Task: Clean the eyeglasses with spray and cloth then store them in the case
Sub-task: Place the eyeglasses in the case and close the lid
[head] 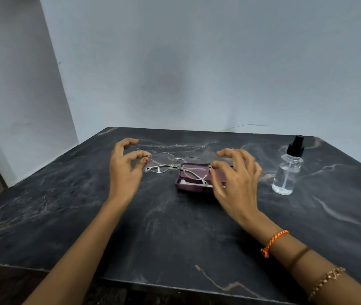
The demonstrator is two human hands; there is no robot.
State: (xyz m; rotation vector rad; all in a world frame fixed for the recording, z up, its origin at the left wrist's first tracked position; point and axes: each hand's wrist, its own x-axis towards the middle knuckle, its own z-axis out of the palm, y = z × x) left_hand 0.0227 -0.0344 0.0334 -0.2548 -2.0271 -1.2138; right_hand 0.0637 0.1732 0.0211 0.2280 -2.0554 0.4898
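Observation:
Thin silver-framed eyeglasses (166,165) with clear lenses are held just above the table, their temples folded across. My left hand (125,170) pinches the left end of the frame between thumb and forefinger. My right hand (234,179) pinches the right end. Under the right half of the glasses lies an open purple case (191,186), with something white inside at its left end. A clear spray bottle (288,170) with a black pump top stands upright to the right of my right hand. I see no separate cloth elsewhere.
The dark marble-patterned table (175,227) stands in a corner against pale blue walls. Its near edge runs along the bottom of the view. A thin wire (245,126) lies at the back edge.

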